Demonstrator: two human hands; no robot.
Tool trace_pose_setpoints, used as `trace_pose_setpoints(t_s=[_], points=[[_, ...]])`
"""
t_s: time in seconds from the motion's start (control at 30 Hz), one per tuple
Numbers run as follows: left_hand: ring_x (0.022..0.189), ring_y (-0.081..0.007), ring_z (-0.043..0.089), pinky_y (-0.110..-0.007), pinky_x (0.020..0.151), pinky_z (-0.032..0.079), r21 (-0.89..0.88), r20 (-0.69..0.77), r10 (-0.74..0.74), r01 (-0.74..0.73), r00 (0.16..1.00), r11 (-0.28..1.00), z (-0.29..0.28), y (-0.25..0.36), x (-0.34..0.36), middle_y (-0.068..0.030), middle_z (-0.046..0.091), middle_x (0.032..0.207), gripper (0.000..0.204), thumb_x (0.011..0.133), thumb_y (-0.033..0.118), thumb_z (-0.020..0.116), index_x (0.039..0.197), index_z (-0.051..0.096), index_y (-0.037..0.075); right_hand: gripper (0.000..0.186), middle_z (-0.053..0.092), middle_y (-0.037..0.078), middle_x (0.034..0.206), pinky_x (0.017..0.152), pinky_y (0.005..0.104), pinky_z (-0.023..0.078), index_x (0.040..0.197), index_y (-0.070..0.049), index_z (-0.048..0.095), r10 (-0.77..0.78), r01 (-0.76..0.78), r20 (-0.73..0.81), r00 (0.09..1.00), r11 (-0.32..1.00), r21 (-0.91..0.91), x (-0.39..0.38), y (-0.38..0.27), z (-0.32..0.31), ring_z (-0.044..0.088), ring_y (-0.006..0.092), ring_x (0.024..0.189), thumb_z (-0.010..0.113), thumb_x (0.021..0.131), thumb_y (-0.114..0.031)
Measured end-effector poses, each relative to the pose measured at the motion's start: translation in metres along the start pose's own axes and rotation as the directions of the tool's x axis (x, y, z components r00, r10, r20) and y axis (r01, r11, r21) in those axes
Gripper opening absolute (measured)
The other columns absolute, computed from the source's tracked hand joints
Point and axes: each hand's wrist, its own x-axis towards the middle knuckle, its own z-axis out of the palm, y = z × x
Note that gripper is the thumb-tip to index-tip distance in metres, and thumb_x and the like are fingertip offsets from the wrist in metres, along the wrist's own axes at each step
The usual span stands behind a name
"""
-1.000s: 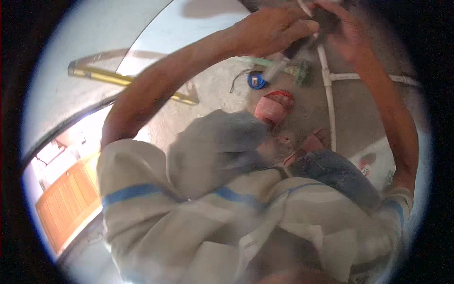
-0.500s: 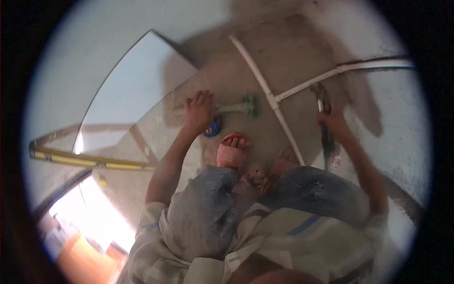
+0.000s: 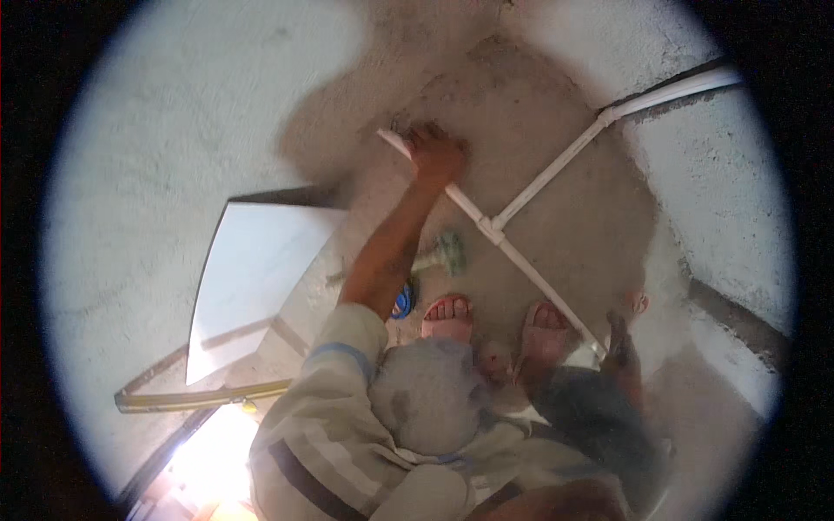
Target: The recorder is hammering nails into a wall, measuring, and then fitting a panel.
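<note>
A T-shaped run of white pipe (image 3: 465,202) lies across the floor in front of me. My left hand (image 3: 437,156) is closed around it close to its far left end. At the near right end of the same pipe, beside my foot, is my right hand (image 3: 624,360), dark and blurred, with its fingers unclear. I cannot make out whether it holds a tool. Under my left forearm lies a hammer-shaped tool with a green head (image 3: 450,252) and a pale handle, partly hidden. Next to it is a blue ring-shaped roll (image 3: 402,300), partly covered by my arm.
A branch pipe (image 3: 552,175) runs to a slot in the right wall (image 3: 738,208). A white panel (image 3: 256,278) leans at the left, with a yellow level-like bar (image 3: 204,397) near it. My feet in pink sandals (image 3: 448,323) are close to the pipe. Bright light enters at lower left.
My left hand has moved from the hammer-shaped tool to the pipe's far end. My right hand, which held a metal-headed tool, has come down to the pipe's near end. The view has shifted.
</note>
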Motion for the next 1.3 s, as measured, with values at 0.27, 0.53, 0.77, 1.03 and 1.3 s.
trace_pose_setpoints(t_s=[0.27,0.53,0.77,1.03,1.3], points=[[0.129,-0.0471,0.030,-0.053,0.107,0.027,-0.256,-0.192,0.003,-0.053,0.981,0.965,0.000,0.019,0.020,-0.0337,0.032,0.138,0.069,0.089,0.042,0.050,0.135,0.036,-0.007,0.048,0.054,0.006,0.092,0.068,0.0317,0.045,0.120,-0.005,0.047,0.260,-0.243,-0.049,0.964,0.944,0.226,-0.013,0.025,-0.001,0.052,0.0179,0.073,0.062,0.075,-0.008],[0.130,-0.0452,0.030,-0.057,0.104,0.026,-0.411,-0.091,0.006,-0.043,0.996,0.911,-0.007,0.027,0.019,-0.0303,0.031,0.139,0.067,0.088,0.044,0.052,0.134,0.040,-0.003,0.049,0.054,0.007,0.087,0.065,0.0334,0.047,0.124,-0.005,0.043,0.255,-0.234,-0.055,0.965,0.939,0.253,-0.001,-0.004,0.000,0.054,0.0166,0.072,0.063,0.080,-0.005],[0.134,-0.0438,0.023,-0.058,0.106,0.022,-0.283,-0.022,0.096,-0.098,0.995,0.954,-0.021,0.039,0.013,-0.0243,0.030,0.141,0.059,0.088,0.037,0.055,0.131,0.044,-0.001,0.047,0.054,0.005,0.083,0.065,0.0331,0.047,0.120,-0.005,0.046,0.338,-0.313,-0.020,0.941,0.891,0.328,0.012,-0.018,0.009,0.053,0.0161,0.072,0.066,0.077,-0.003],[0.135,-0.0433,0.021,-0.059,0.108,0.017,-0.388,-0.125,0.442,-0.454,0.888,0.802,0.004,0.030,0.021,-0.0230,0.028,0.143,0.063,0.088,0.040,0.054,0.137,0.039,0.003,0.046,0.054,0.004,0.083,0.065,0.0321,0.047,0.116,-0.006,0.050,0.274,-0.266,-0.007,0.962,0.941,0.210,0.024,0.002,0.001,0.053,0.0153,0.071,0.068,0.075,-0.001],[0.137,-0.0413,0.021,-0.055,0.111,0.019,-0.205,-0.190,0.602,-0.631,0.776,0.748,0.007,0.037,0.057,-0.0239,0.023,0.148,0.073,0.087,0.051,0.055,0.140,0.035,0.006,0.055,0.054,0.000,0.078,0.062,0.0281,0.045,0.125,-0.009,0.049,0.243,-0.241,0.014,0.970,0.952,0.186,0.023,-0.009,0.003,0.052,0.0123,0.069,0.069,0.074,-0.005]])
